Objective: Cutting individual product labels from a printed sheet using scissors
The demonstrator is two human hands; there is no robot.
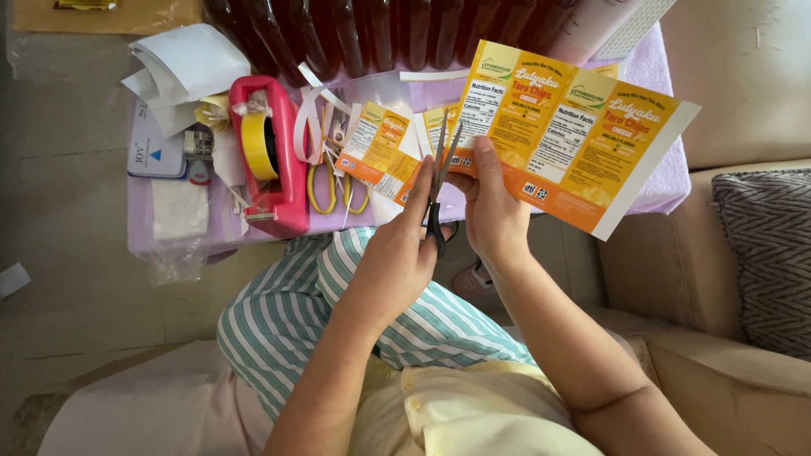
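Item: small table under a lilac cloth (667, 181), crowded edge to edge; its near edge shows bare cloth only at the right corner. Open room lies below that edge, above the lap in green-and-white striped trousers (287, 312), where both hands work.

Left hand (397, 257): fingers closed through the handles of dark metal scissors (438, 181), blades parted and pointing up at the sheet's left edge.

Right hand (494, 211): thumb and fingers pinching the lower left part of the printed sheet.

Item in hand: glossy yellow-and-orange printed label sheet (574, 135), 2 labels side by side, white margin along its right and lower edges, held tilted above the table's near edge.

On the table: 1 cut label of the same print (380, 152), lying just left of the scissors; yellow-handled scissors (325, 190); red tape dispenser with a yellow roll (270, 156); loose white paper strips (308, 114); row of dark brown bottles (363, 29) along the far edge.
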